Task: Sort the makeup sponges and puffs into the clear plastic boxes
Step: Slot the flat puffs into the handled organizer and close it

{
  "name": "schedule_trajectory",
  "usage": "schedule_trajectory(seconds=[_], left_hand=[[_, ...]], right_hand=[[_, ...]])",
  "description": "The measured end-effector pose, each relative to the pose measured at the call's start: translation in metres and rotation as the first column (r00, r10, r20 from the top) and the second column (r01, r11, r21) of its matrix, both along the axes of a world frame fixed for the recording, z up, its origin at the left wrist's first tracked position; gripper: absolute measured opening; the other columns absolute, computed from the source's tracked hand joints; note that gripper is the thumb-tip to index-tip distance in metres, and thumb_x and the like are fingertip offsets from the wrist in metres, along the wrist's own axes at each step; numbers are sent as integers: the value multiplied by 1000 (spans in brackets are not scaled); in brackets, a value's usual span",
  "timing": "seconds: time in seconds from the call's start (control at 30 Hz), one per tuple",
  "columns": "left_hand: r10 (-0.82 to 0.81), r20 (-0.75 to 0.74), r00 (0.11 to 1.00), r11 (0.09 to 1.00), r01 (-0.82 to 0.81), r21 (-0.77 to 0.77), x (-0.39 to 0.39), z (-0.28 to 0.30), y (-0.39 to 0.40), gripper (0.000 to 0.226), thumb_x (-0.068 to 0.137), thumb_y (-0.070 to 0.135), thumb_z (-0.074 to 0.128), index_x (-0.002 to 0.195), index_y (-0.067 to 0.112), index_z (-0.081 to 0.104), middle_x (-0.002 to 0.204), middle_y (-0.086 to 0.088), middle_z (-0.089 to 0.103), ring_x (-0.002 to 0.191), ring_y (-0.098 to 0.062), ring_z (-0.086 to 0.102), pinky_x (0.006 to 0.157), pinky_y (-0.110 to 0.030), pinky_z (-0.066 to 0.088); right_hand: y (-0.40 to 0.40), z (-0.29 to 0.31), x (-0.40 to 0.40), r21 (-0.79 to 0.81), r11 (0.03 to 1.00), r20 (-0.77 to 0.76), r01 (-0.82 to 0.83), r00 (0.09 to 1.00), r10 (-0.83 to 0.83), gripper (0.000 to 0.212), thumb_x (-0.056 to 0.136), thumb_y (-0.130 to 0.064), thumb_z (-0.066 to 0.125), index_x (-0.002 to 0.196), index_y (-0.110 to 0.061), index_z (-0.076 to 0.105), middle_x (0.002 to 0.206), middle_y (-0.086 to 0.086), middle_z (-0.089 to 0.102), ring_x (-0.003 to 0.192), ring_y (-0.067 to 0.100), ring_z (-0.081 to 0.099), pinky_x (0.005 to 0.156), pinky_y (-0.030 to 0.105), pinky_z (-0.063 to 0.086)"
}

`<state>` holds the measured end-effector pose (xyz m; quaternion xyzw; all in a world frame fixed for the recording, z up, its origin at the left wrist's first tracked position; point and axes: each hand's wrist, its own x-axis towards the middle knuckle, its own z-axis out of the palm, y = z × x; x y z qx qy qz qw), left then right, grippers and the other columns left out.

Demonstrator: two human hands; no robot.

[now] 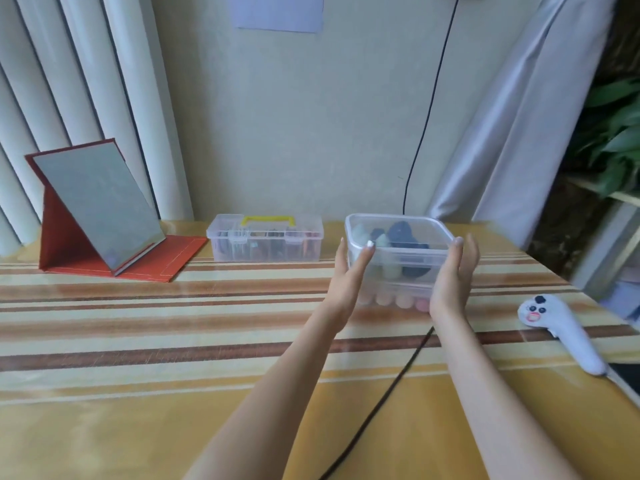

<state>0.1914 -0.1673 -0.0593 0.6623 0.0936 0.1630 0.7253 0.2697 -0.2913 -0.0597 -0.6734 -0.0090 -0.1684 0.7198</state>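
Both forearms extend from the near edge of the desk [138, 341] toward its far right area. Left hand [349, 271] and right hand [453, 275] flank the upper clear box [398, 237], fingers straight and pressed flat against its opposite side walls, thumbs up near the rim; this clamps the box evenly, probably to keep it level. Dark blue and pale green sponges [401, 233] lie inside it. It sits stacked on a lower clear box [394, 296] holding pink puffs. A black cable [381, 393] runs beneath the arms. A white panda-face item [554, 327] lies near the right edge. A yellow-handled case [265, 242] and a red-backed mirror [100, 209] stand along the far edge
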Motion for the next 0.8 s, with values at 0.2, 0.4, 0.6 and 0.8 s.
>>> schedule_trajectory(seconds=[0.2,0.4,0.6,0.8], left_hand=[[114,52,992,988,-108,-111,16,0,-8,46,95,45,46,136,24,41,125,8,53,98,8,48,72,-10,34],[273,89,958,959,-263,-106,-2,0,24,28,98,37,43,124,27,46,102,25,52,89,15,47,71,-5,35],[519,143,842,854,-519,-45,-52,4,103,34,98,41,40,128,26,46,116,12,56,106,-3,51,91,-25,37],[636,147,757,771,-633,-77,-79,-2,167,31,96,43,41,120,26,51,105,20,56,99,5,51,81,-15,37]], right_hand=[[8,-6,5,61,994,-145,-87,985,95,75,67,-83,31,123,-41,54,128,-7,58,117,21,55,100,51,46],[43,-1,-20,85,973,-111,-217,968,225,48,86,-67,31,119,-38,52,113,-13,57,115,19,54,96,43,46],[126,7,-64,110,898,-87,-426,896,435,36,102,-46,30,134,-34,42,94,-35,42,98,2,44,82,20,34],[185,3,-97,64,822,-123,-565,813,569,41,101,-47,31,139,-32,40,108,-22,47,102,5,43,86,23,31]])
